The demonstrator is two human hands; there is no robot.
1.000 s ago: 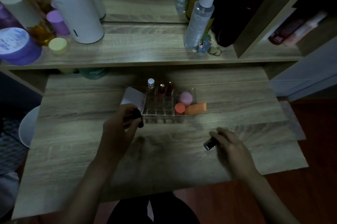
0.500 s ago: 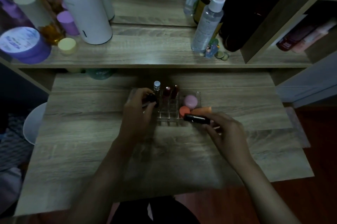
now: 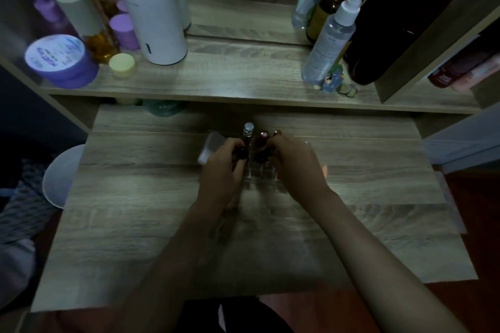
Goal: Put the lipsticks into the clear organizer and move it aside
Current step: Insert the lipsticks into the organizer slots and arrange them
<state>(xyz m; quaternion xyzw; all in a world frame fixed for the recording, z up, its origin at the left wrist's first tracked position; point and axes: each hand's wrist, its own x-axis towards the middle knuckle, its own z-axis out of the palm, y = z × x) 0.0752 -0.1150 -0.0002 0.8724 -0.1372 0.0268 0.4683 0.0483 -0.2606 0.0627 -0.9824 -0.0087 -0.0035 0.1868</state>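
The clear organizer (image 3: 261,174) stands at the middle of the wooden table, its front cells showing between my hands. My left hand (image 3: 220,167) is over its left side, shut on a dark lipstick (image 3: 240,153). My right hand (image 3: 296,163) is over its right side, shut on another dark lipstick (image 3: 261,155) that points down into the cells. A silver-capped tube (image 3: 248,129) and two dark red lipsticks (image 3: 263,136) stand upright in the back row. The right part of the organizer is hidden under my right hand.
A white flat case (image 3: 211,147) leans at the organizer's left. The raised shelf (image 3: 230,72) behind holds a white cylinder (image 3: 151,10), a purple jar (image 3: 61,60), a spray bottle (image 3: 331,37) and dark bottles. A white stool (image 3: 61,174) stands left of the table.
My right hand picked a lipstick off the table and carried it up to the organizer. My left hand brought its lipstick from the table front to the organizer's left side.
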